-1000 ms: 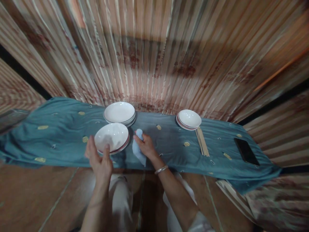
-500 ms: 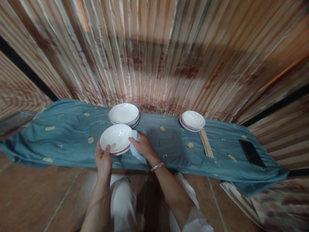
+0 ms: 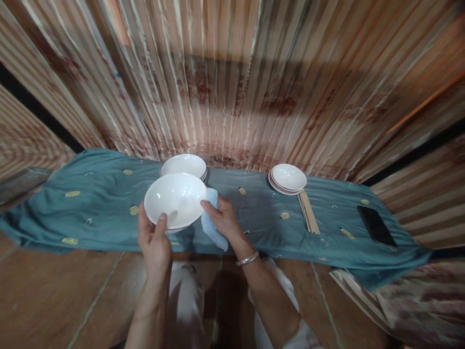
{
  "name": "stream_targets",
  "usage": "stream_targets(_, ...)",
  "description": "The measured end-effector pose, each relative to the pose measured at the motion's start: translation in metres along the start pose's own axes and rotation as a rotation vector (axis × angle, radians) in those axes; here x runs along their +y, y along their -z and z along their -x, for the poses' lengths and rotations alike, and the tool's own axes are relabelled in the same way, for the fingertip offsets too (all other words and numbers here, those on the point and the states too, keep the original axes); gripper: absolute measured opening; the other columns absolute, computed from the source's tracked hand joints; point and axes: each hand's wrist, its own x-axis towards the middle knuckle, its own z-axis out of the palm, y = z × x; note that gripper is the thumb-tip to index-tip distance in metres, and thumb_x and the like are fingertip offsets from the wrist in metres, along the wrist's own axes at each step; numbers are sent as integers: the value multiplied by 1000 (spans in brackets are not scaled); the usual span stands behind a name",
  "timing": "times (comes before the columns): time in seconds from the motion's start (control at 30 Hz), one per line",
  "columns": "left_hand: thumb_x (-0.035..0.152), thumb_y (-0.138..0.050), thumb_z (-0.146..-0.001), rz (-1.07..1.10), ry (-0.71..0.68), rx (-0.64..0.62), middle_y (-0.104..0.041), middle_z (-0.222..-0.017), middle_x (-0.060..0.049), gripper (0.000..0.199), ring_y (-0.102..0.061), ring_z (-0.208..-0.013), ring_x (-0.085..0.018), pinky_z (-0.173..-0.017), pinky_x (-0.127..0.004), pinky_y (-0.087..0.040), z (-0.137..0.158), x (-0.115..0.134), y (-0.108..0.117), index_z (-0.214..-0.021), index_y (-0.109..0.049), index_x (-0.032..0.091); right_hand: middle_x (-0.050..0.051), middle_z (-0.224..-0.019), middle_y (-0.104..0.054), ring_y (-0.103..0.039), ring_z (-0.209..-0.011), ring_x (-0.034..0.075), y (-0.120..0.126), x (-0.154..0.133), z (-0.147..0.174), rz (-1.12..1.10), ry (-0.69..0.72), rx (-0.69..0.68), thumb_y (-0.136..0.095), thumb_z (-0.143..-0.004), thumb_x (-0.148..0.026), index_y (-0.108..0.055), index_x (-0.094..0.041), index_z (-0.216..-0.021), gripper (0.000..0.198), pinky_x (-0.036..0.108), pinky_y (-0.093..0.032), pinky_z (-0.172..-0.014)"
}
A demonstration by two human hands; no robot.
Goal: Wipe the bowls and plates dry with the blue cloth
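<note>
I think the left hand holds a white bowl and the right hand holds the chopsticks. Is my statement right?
Not entirely: the right hand holds a light blue cloth; the chopsticks lie on the teal tablecloth, as the head view shows. The left hand does hold the white bowl.

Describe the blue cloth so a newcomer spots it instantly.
Start at the teal tablecloth with its yellow motifs. Just left of the picture's middle, the right hand holds the blue cloth beside a white bowl's rim. Limp, pale and seemingly plain, it differs from the glossy bowl and patterned tablecloth.
</note>
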Motion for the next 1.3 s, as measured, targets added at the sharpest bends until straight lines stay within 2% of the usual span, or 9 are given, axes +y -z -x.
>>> stream_targets(0.1, 43, -69, -78, 22, -42, -66, -46, -153, -9, 75, -42, -140, -27, -117, -37, -32, 15, 7, -18, -146, -45, 22, 2, -100, -74, -67, -91, 21, 29, -10, 15, -98, 34, 82, -54, -85, -53, -66, -22, -114, 44, 31, -53, -82)
stream_targets(0.23, 45, -66, -81, 67, 58, -231, -39, -157, -8, 79, -39, -143, -25, -115, -34, -35, 39, -2, -52, -151, -36, 24, 5, -103, -74, -67, -96, 24, 71, -4, 31, -70, -8, 221, -56, -82, -56, -68, -20, -115, 50, 35, -53, -86)
stream_targets(0.37, 38, -64, -82, 124, 221, -386, -44, -154, -9, 75, -45, -138, -26, -115, -38, -35, 57, -27, -86, -150, -37, 22, 5, -83, -72, -64, -77, 22, 106, 29, 41, -7, -114, 335, -57, -79, -55, -70, -18, -104, 46, 32, -52, -71)
stream_targets(0.57, 34, -60, -82, 68, 332, -508, -48, -151, -7, 61, -39, -143, -23, -119, -37, -29, 69, -69, -117, -141, -51, 22, 1, -69, -63, -58, -66, 19, 133, 80, 48, -10, -204, 434, -60, -73, -53, -66, -19, -82, 36, 30, -48, -65)
stream_targets(0.73, 28, -54, -83, 73, 378, -538, -47, -152, -8, 58, -39, -143, -23, -120, -37, -26, 72, -88, -126, -139, -51, 17, 3, -74, -66, -60, -71, 20, 139, 107, 49, -6, -225, 425, -61, -74, -54, -66, -18, -85, 38, 31, -50, -68)
stream_targets(0.97, 24, -53, -83, 103, 383, -588, -45, -153, -11, 60, -36, -144, -25, -121, -38, -24, 72, -86, -124, -142, -48, 14, 4, -72, -67, -60, -70, 20, 135, 119, 53, 46, -227, 427, -60, -76, -56, -67, -14, -82, 43, 31, -49, -67)
stream_targets(1.07, 25, -54, -84, 140, 412, -596, -45, -153, -12, 60, -35, -144, -27, -120, -40, -24, 72, -83, -121, -142, -48, 14, 7, -77, -70, -63, -73, 23, 137, 115, 56, 107, -240, 421, -58, -77, -60, -68, -14, -88, 48, 33, -50, -68)
stream_targets(1.2, 24, -55, -83, 226, 493, -618, -45, -153, -9, 57, -36, -143, -29, -117, -44, -31, 72, -78, -119, -139, -52, 19, 13, -96, -72, -66, -94, 27, 152, 95, 60, 301, -202, 565, -49, -84, -60, -67, -15, -107, 53, 36, -51, -81)
stream_targets(1.3, 23, -55, -83, 280, 581, -628, -42, -155, -9, 57, -38, -142, -29, -113, -44, -38, 71, -72, -118, -139, -51, 19, 11, -96, -72, -66, -92, 25, 164, 73, 55, 386, -123, 599, -37, -92, -52, -64, -15, -117, 52, 35, -51, -79)
